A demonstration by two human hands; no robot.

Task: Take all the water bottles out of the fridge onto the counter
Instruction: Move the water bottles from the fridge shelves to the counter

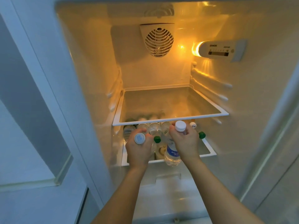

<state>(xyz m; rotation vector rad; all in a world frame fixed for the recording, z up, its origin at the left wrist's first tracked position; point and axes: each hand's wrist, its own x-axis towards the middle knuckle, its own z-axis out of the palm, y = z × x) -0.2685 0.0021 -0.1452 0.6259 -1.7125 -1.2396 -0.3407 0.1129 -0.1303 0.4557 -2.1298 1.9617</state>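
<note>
Both my hands are inside the open fridge at the second shelf. My left hand grips a water bottle by its neck; its pale blue cap points up at me. My right hand grips a second bottle with a white cap; its clear body with a blue label hangs below the hand at the shelf's front edge. Several more clear bottles stand behind on that shelf, some with green caps, one at the right.
The glass shelf above juts out just over my hands and holds nothing. A fan grille and a lit control panel sit high up. The fridge's left wall and right wall close in the sides.
</note>
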